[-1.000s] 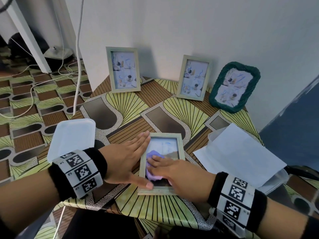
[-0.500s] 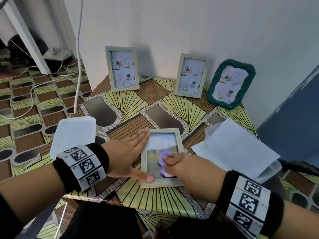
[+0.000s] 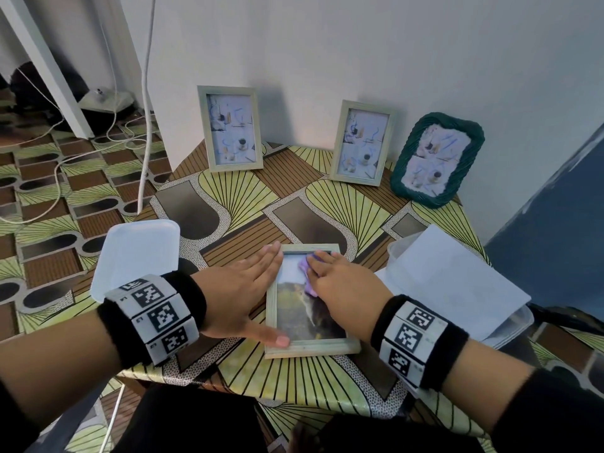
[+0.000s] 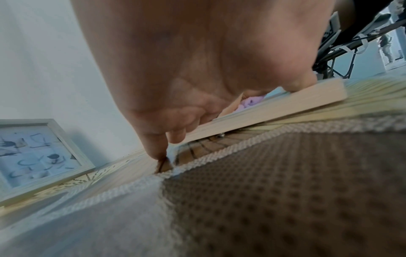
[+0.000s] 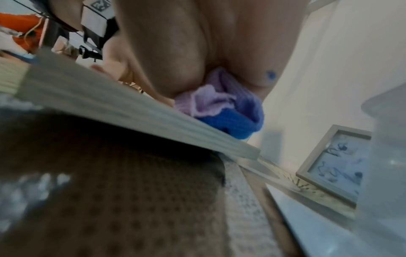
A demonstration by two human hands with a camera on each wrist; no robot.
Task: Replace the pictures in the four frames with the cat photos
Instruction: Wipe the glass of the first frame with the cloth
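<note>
A pale wooden frame [image 3: 310, 350] lies flat near the table's front edge, with a cat photo behind its glass. My left hand [image 3: 248, 289] rests flat along its left side, fingers straight and thumb on the bottom rail. My right hand [image 3: 340, 282] grips a bunched purple cloth [image 3: 304, 266] and presses it on the top of the glass. The right wrist view shows that cloth [image 5: 219, 104] squeezed under the palm on the frame [image 5: 131, 107]. Two pale frames [image 3: 230, 129] [image 3: 361, 143] and a green woven frame [image 3: 436, 160] stand against the wall with bluish still-life pictures.
A white plastic lid [image 3: 137, 256] lies left of my left wrist. On the right a clear container [image 3: 510, 325] holds white sheets [image 3: 451, 282]. Cables [image 3: 143, 125] hang and trail over the patterned floor at left. A blue surface [image 3: 555, 230] rises at the far right.
My right hand has slid the cloth from the lower part of the glass up to its top edge. The left hand has stayed on the frame's left side.
</note>
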